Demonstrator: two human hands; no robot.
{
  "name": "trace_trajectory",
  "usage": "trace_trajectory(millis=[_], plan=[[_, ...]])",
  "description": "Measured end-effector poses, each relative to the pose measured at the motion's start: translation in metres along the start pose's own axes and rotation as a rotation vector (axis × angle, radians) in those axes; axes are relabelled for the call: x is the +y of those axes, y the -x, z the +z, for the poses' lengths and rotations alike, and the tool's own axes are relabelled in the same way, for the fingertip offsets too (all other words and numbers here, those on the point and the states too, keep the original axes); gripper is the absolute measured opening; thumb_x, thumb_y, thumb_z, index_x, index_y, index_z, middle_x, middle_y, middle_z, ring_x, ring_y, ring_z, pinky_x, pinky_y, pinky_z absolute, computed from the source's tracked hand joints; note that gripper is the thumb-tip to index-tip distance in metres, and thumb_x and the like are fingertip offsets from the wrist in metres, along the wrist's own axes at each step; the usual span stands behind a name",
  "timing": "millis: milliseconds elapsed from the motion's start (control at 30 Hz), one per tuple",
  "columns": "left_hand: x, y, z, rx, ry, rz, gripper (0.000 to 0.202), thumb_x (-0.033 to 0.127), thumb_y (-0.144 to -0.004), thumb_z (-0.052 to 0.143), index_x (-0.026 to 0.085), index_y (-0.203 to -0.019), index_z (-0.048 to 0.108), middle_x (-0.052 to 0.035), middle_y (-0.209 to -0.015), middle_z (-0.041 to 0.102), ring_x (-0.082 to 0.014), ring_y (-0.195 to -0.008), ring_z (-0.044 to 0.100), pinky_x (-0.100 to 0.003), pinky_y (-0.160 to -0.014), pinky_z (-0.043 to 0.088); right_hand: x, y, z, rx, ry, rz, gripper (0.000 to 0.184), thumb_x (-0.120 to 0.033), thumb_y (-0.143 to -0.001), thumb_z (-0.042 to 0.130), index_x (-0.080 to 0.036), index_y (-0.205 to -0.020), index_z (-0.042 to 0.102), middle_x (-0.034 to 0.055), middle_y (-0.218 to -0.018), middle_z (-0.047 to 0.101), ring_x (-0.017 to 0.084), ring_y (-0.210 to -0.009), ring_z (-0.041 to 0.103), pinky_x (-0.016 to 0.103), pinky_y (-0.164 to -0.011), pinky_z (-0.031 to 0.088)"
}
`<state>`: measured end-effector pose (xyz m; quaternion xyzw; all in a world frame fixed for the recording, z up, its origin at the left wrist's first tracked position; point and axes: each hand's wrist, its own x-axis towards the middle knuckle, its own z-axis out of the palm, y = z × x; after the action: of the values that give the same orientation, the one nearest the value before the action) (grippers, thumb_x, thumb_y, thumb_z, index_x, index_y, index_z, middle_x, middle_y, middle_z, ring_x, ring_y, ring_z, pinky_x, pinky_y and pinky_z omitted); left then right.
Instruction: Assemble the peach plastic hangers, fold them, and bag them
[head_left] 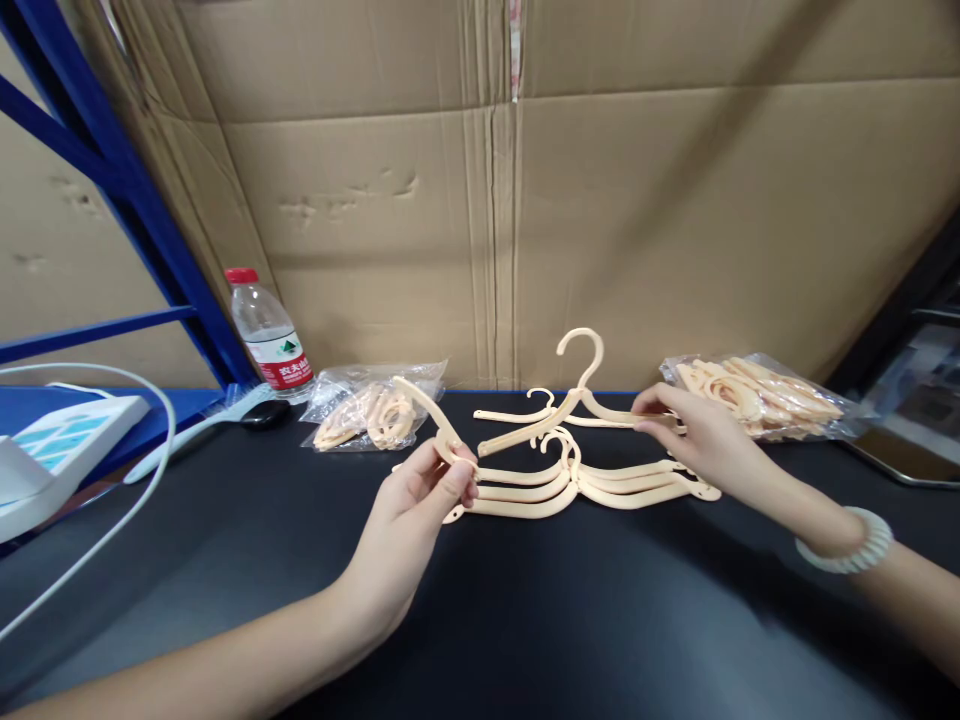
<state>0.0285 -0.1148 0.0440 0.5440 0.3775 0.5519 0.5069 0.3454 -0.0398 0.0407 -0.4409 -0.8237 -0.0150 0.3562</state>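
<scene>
My left hand pinches a cream plastic hanger piece, which curves up and left from the fingertips. Part of that piece is hidden by the fingers. At the right, my right hand grips one arm of a cream plastic hanger, holding it raised with its hook upward. The other arm of this hanger slants down toward my left hand, its end apart from the fingers. Below and behind lie several matching cream hangers on the black table, their hooks bunched near the middle.
A clear bag of hanger parts lies at the back left, and another bag at the back right. A red-capped water bottle stands beside a blue metal frame. A white cable loops at left. Cardboard backs the table.
</scene>
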Motion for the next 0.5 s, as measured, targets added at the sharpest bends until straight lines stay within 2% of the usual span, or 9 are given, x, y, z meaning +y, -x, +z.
trace_trajectory(millis=[133, 233, 367, 500], plan=[[0.003, -0.005, -0.004, 0.109, 0.052, 0.005, 0.015, 0.034, -0.086, 0.065, 0.02, -0.085, 0.061, 0.0019, -0.083, 0.052, -0.0114, -0.074, 0.046, -0.021, -0.069, 0.042, -0.007, -0.002, -0.01, 0.028, -0.002, -0.114, 0.013, -0.026, -0.093, 0.048, -0.022, -0.096, 0.06, 0.0063, -0.09, 0.066, 0.023, -0.083, 0.061, 0.036, -0.073, 0.048], [0.004, -0.007, -0.004, 0.162, 0.084, -0.013, 0.015, 0.034, -0.083, 0.068, 0.02, -0.088, 0.064, -0.0003, -0.093, 0.055, -0.0141, -0.085, 0.05, -0.024, -0.076, 0.045, -0.01, -0.003, -0.013, 0.022, -0.02, -0.158, 0.014, -0.026, -0.095, 0.047, -0.023, -0.094, 0.061, 0.0062, -0.087, 0.065, 0.023, -0.081, 0.06, 0.035, -0.07, 0.047], [0.005, -0.009, -0.003, 0.126, 0.191, -0.069, 0.015, 0.032, -0.081, 0.069, 0.018, -0.081, 0.062, -0.0041, -0.105, 0.059, -0.019, -0.096, 0.052, -0.031, -0.081, 0.049, -0.013, -0.002, -0.014, 0.033, -0.056, -0.156, 0.014, -0.028, -0.094, 0.05, -0.024, -0.096, 0.063, 0.0061, -0.089, 0.066, 0.023, -0.082, 0.061, 0.036, -0.07, 0.048], [0.005, -0.011, -0.006, 0.126, 0.182, -0.079, 0.009, 0.028, -0.085, 0.066, 0.019, -0.084, 0.061, -0.0028, -0.102, 0.058, -0.0157, -0.091, 0.05, -0.024, -0.072, 0.047, -0.017, -0.002, -0.015, 0.065, -0.089, -0.178, 0.012, -0.029, -0.092, 0.052, -0.025, -0.095, 0.063, 0.0059, -0.087, 0.066, 0.024, -0.08, 0.062, 0.037, -0.07, 0.049]])
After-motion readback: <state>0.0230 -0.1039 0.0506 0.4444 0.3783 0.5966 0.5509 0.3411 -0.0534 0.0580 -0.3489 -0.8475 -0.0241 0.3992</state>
